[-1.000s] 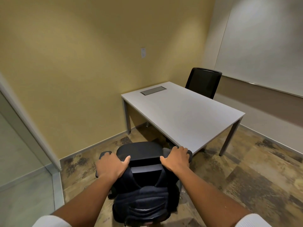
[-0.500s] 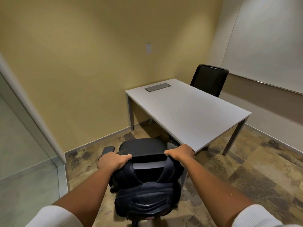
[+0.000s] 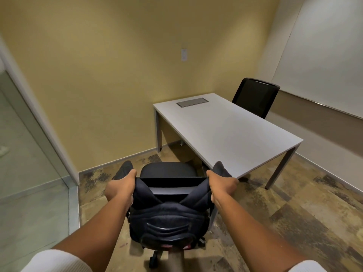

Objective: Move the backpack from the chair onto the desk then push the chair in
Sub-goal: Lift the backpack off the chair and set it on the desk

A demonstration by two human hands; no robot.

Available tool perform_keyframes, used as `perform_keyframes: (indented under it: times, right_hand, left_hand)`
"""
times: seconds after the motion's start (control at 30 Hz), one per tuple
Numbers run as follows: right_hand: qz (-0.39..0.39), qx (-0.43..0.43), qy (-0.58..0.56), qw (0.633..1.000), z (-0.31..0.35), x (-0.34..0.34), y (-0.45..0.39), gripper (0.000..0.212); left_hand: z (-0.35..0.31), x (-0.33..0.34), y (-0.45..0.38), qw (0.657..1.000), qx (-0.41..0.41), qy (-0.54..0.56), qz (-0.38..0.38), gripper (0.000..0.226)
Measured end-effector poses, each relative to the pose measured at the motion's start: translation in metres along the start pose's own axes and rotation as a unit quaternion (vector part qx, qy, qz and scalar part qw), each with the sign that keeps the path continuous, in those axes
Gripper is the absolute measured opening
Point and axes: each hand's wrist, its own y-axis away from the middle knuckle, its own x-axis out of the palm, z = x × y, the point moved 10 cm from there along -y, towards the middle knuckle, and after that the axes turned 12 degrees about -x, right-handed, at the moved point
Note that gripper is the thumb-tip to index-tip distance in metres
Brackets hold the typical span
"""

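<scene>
A dark navy backpack (image 3: pixel 169 214) is seen at the lower middle of the view, its padded back panel and shoulder straps turned toward the camera. It is gripped at its two upper corners. The left hand (image 3: pixel 119 188) is closed around the upper left corner, thumb laid over the top edge and the fingers curled out of sight behind the fabric. The right hand (image 3: pixel 221 185) is closed the same way around the upper right corner. Between the hands the top edge of the bag is drawn straight.

The backpack is positioned over the black office chair (image 3: pixel 169 170), whose seat cushion shows just beyond the bag's top edge and whose armrests appear beside each hand. Whether the bag's bottom is touching the seat cannot be told, since the bag hides that part. A caster and the chair's base are visible below the bag.

The white desk (image 3: pixel 225 130) stands just beyond and to the right of the chair, its near corner close to the right hand. A grey cable hatch (image 3: pixel 192 102) is set flush into the far end of the desktop. A second black mesh chair (image 3: pixel 255 97) is placed behind the desk's far side. White sleeves (image 3: pixel 57 261) cover both upper forearms.
</scene>
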Motion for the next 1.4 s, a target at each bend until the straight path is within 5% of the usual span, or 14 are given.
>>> perform_keyframes:
  times: [0.2,0.47,0.67,0.83,1.07,1.2,1.4]
  right_hand:
    - [-0.045,0.028,-0.072,0.996,-0.019,-0.019,0.022,0.081]
    - [-0.028,0.008,-0.08,0.996,-0.003,-0.036,0.045,0.085]
    - [-0.014,0.031,-0.082,0.996,0.018,-0.047,0.07,0.092]
    - [0.046,0.04,-0.125,0.99,0.048,-0.043,0.095,0.086]
    - [0.187,0.032,-0.212,0.959,0.128,-0.038,0.143,0.043]
    - [0.243,0.016,-0.232,0.942,0.174,-0.036,0.171,0.023]
    - [0.295,-0.004,-0.244,0.924,0.237,-0.036,0.193,0.022]
  left_hand:
    - [0.013,-0.023,0.01,0.99,-0.014,0.141,-0.017,0.071]
    - [0.025,-0.045,0.028,0.989,0.0,0.145,-0.005,0.065]
    - [0.037,-0.066,0.039,0.993,-0.005,0.118,-0.012,0.082]
    - [0.037,-0.084,0.045,0.991,0.009,0.125,0.042,0.086]
    - [0.008,-0.115,0.055,0.972,0.104,0.157,0.141,0.039]
    - [-0.004,-0.134,0.073,0.962,0.157,0.165,0.151,0.038]
    - [-0.007,-0.145,0.106,0.955,0.217,0.107,0.174,0.049]
